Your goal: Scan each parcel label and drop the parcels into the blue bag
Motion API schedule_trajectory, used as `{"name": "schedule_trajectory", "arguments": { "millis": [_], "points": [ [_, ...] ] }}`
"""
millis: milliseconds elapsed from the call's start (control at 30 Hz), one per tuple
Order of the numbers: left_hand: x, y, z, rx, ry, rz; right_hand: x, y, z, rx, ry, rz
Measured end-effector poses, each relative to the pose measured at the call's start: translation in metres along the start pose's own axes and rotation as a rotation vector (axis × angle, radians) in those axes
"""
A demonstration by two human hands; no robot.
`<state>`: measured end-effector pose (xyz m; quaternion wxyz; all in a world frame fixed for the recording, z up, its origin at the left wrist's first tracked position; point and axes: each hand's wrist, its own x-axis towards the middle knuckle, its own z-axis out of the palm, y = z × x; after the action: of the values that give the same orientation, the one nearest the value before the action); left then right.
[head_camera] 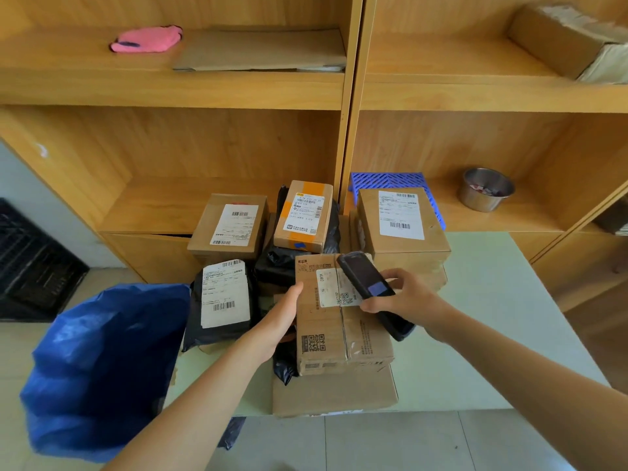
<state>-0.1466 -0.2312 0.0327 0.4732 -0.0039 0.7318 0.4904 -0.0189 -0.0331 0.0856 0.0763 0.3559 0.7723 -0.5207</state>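
A brown cardboard parcel point(334, 329) with a white label lies on top of a flat box at the table's front. My left hand point(280, 316) grips its left edge. My right hand point(406, 295) holds a black handheld scanner point(368, 287) tilted just above the parcel's label. The blue bag point(102, 362) hangs open at the table's left side. Several more parcels sit behind: a black mailer point(222, 300), a brown box point(229, 224), an orange-taped box point(304, 215) and a larger box point(402, 220).
The pale green table point(492, 328) stands against wooden shelves. A steel bowl point(487, 188) and a blue plastic basket point(387, 181) sit on the lower shelf. A pink cloth point(147, 39) lies on the upper shelf. A black crate point(30, 260) stands at far left.
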Motion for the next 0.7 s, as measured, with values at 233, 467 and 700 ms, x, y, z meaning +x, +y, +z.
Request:
{"name": "schedule_trajectory", "arguments": {
  "millis": [233, 467, 700],
  "points": [
    [-0.025, -0.006, -0.017, -0.037, 0.064, 0.102, -0.007, -0.005, 0.018, 0.206, -0.025, -0.102],
    [-0.061, -0.012, -0.084, -0.118, 0.185, 0.188, -0.007, -0.067, 0.059, 0.174, -0.1, -0.244],
    [-0.102, -0.038, -0.198, -0.254, 0.318, 0.197, 0.0, -0.146, 0.16, 0.128, -0.205, -0.354]
  ]
}}
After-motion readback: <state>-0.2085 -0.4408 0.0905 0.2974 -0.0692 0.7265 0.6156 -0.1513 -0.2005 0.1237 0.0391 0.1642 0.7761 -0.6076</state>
